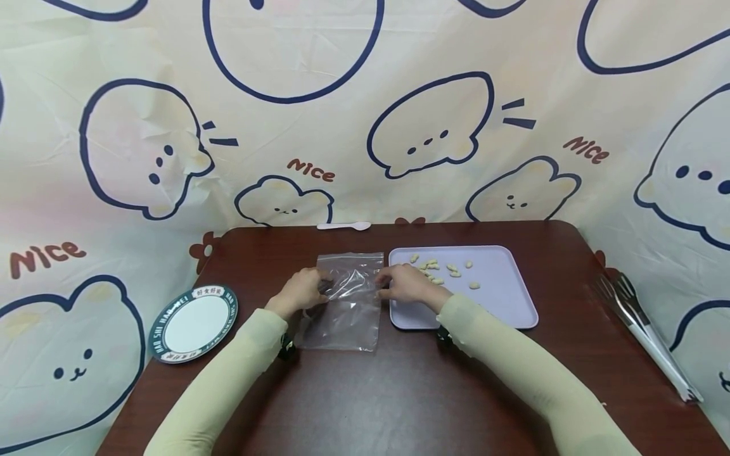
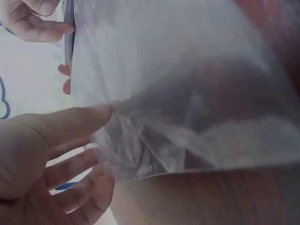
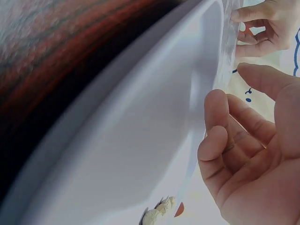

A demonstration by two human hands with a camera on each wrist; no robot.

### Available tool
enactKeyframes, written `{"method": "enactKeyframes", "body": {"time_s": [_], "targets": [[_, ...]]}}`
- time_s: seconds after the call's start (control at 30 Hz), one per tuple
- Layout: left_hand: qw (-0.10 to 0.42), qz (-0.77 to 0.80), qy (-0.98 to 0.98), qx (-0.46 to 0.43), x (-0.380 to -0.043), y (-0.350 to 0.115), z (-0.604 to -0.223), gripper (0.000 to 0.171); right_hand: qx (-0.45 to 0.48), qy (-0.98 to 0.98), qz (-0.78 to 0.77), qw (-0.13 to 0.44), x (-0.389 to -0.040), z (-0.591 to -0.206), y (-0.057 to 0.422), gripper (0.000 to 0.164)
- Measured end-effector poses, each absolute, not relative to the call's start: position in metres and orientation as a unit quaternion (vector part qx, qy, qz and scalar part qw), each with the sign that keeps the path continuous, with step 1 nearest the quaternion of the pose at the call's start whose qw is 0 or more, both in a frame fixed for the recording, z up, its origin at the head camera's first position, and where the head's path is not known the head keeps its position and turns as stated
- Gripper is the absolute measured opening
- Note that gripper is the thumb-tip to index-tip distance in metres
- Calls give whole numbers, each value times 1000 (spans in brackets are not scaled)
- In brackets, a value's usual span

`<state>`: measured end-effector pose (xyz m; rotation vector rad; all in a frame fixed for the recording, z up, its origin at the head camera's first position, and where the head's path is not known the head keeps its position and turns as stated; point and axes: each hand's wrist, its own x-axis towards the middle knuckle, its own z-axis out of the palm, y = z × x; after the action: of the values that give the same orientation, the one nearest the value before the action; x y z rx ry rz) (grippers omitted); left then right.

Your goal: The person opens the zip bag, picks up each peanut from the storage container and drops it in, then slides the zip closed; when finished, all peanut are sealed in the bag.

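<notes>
A clear zip-lock bag (image 1: pixel 348 316) lies near the middle of the table, its zip end toward the back. My left hand (image 1: pixel 302 289) pinches its left side; in the left wrist view the thumb presses creases into the plastic (image 2: pixel 183 136), with fingers behind it. My right hand (image 1: pixel 409 284) is at the bag's right edge, over the left part of a pale lilac tray (image 1: pixel 507 304). In the right wrist view its thumb and loosely bent fingers stand apart with nothing between them. Several peanuts (image 1: pixel 453 271) are scattered on the tray, some partly hidden by the right hand.
To the left is a round plate (image 1: pixel 194 323) with a green lettered rim. A white plastic spoon (image 1: pixel 345 226) lies at the table's back edge. Metal tongs with fork-like ends (image 1: pixel 647 335) lie along the right edge. A printed cloth (image 1: pixel 353 133) hangs behind the brown table (image 1: pixel 353 405).
</notes>
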<state>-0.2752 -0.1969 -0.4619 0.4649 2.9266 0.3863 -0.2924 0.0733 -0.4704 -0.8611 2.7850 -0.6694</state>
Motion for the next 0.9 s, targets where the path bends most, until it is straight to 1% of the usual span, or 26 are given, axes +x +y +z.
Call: {"method": "enactKeyframes", "body": {"time_s": [0.3, 0.57, 0.9], "targets": [[49, 148, 976, 154, -273, -204, -458, 34, -289, 920, -257, 65, -293, -465, 81, 27], [20, 194, 969, 150, -272, -216, -456, 29, -267, 920, -278, 63, -296, -461, 87, 28], [-21, 240, 955, 173, -272, -222, -449, 24, -257, 923, -284, 31, -303, -463, 96, 27]]}}
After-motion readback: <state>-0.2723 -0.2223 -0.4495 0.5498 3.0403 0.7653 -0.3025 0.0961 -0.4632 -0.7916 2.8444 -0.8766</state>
